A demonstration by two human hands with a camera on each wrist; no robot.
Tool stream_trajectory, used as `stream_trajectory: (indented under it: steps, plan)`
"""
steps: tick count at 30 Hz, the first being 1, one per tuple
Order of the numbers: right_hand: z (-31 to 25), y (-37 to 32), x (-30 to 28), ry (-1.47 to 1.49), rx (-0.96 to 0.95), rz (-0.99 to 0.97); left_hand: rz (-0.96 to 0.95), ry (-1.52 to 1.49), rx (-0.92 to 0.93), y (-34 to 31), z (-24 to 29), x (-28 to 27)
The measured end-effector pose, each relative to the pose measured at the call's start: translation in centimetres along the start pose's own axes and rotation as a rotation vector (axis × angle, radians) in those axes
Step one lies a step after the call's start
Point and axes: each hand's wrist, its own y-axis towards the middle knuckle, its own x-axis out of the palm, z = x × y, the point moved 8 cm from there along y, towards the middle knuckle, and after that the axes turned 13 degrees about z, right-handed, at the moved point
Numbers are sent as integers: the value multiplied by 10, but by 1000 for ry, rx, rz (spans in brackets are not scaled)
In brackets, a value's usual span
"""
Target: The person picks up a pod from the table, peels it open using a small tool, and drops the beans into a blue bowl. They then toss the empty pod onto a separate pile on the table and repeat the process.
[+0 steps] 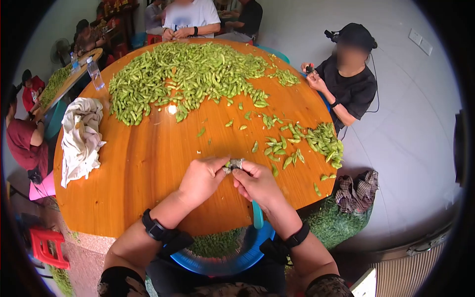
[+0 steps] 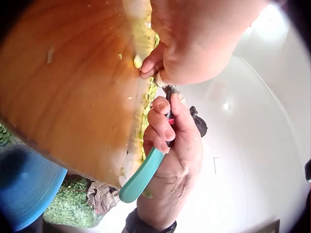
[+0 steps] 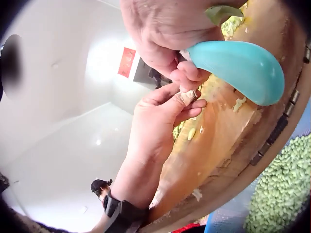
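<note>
Both hands meet over the near part of a round wooden table. My left hand pinches a small green soybean pod between thumb and fingers, mostly hidden by them. My right hand grips a tool with a teal handle; its dark front part reaches up to the left fingertips. In the left wrist view the handle sticks out below the curled right fingers. A pale wrap covers the tip of the left thumb. A loose bean shows beside the left fingers.
A large heap of pods covers the far side; a smaller pile lies at right. A white cloth and bottle are at left. Below the table edge sits a blue basin of shelled beans. A person sits at right.
</note>
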Motion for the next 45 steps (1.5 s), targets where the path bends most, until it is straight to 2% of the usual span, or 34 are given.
stream_trajectory:
  steps: [6, 8, 9, 11, 24, 27, 29, 32, 33, 35, 36, 38, 40, 42, 45]
  plan:
    - [12, 14, 1, 101, 72, -37, -11, -59, -60, 2, -10, 1]
    - [11, 16, 4, 171, 124, -83, -86, -253, -266, 0, -22, 7]
    - [13, 17, 4, 165, 130, -89, -81, -253, -275, 0, -23, 6]
    - [18, 22, 6, 224, 211, -97, -142, -406, -498, -6, -39, 16]
    - [18, 32, 14, 260, 341, -178, -127, -699, -698, -6, -51, 20]
    - [21, 35, 10, 303, 374, -175, -158, -754, -740, -7, -59, 22]
    - [26, 37, 13, 321, 418, -260, -189, -874, -787, -8, -61, 24]
    - [24, 33, 11, 270, 377, -225, -250, -835, -835, -9, -62, 27]
    - [21, 30, 12, 279, 360, -215, -264, -832, -817, -9, -61, 30]
    - [14, 25, 4, 178, 206, -91, -188, -734, -655, -6, -54, 30]
    - [10, 19, 5, 191, 193, -73, -209, -733, -638, -8, -51, 33]
    - [0, 8, 3, 74, 94, 33, -104, -669, -591, -6, -50, 27]
    - [0, 1, 6, 77, 74, 61, -95, -555, -560, -11, -48, 25]
    - [-1, -5, 5, 21, 56, 124, -34, -403, -327, -5, -32, 15]
    - [-3, -12, 5, 7, 23, 178, -12, -391, -269, -6, -25, 14]
